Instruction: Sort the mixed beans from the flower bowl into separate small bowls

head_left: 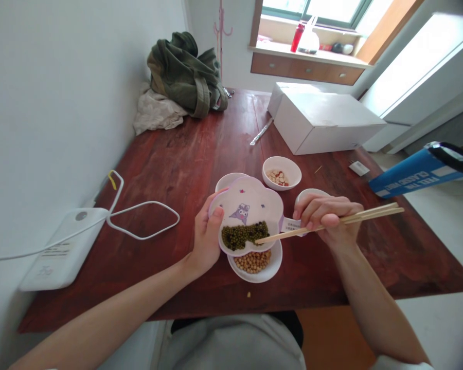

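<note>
My left hand (207,234) grips the left rim of a flower-shaped bowl (250,198) with a cartoon print, a purple edge and a short handle on the right. The bowl is tilted toward me, and green mung beans (239,236) have gathered along its near side. A pair of wooden chopsticks (366,215) is held in my closed right hand (330,218), their tips among the mung beans. Partly hidden under the flower bowl is a white bowl of soybeans (253,262). White bowl rims show behind the flower bowl and behind my right hand.
A white bowl of nut pieces (280,177) stands farther back. Beyond it are a white box (327,121) and a green bag (185,74). A blue bottle (416,172) and white adapter (358,168) are on the right; a white device (65,252) with a cable lies left.
</note>
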Demonstrator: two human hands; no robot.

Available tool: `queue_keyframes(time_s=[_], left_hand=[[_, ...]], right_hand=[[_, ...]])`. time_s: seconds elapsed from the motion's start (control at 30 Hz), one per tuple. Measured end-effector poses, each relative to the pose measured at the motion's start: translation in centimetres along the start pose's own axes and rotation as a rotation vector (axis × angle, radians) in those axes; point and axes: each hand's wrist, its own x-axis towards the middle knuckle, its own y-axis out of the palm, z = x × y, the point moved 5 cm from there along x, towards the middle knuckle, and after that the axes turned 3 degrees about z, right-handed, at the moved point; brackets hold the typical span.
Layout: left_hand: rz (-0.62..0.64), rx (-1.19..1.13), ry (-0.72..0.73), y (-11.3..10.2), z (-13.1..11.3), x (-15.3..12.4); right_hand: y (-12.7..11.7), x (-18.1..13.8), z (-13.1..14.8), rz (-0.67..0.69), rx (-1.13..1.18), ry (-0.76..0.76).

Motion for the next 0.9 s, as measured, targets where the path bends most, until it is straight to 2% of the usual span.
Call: queue_keyframes(time_s=[0.17, 0.3, 0.9], left_hand=[[0.012, 0.026, 0.038, -0.14, 0.01, 0.01], [0.022, 0.032, 0.058, -0.15, -0.05, 0.05], [0.009, -0.036, 0.058, 0.42, -0.33, 0.2]], right_hand=[[0.5, 0.13, 0.33, 0.082, -0.089, 0.01], [0.75, 0.16, 0.18, 0.098, -0.091, 0.017], [0.11, -0.48, -0.46, 0.071, -0.005, 0.048]])
